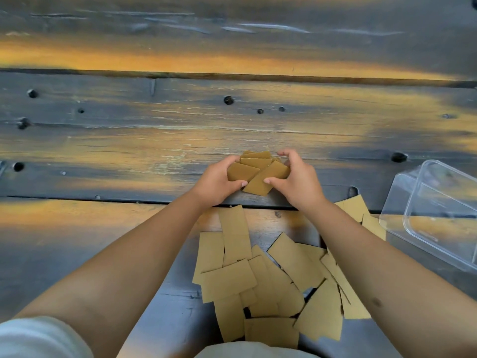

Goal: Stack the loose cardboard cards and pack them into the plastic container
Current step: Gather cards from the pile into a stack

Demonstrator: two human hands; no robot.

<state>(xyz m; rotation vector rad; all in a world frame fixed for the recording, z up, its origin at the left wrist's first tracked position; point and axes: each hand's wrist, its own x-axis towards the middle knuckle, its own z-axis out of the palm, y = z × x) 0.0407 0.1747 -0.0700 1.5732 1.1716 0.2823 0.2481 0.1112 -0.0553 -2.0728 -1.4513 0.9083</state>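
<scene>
Both hands hold a small uneven bunch of brown cardboard cards above the wooden table. My left hand grips its left side, thumb under the front edge. My right hand grips the right side, thumb on the top card. The cards in the bunch are fanned and skewed. A loose heap of several more cardboard cards lies scattered between my forearms, near the table's front. The clear plastic container sits at the right edge, tilted, with nothing visible inside.
The dark weathered wooden table has plank seams and knot holes. A few cards lie beside the container, partly under my right forearm. My pale clothing shows along the bottom edge.
</scene>
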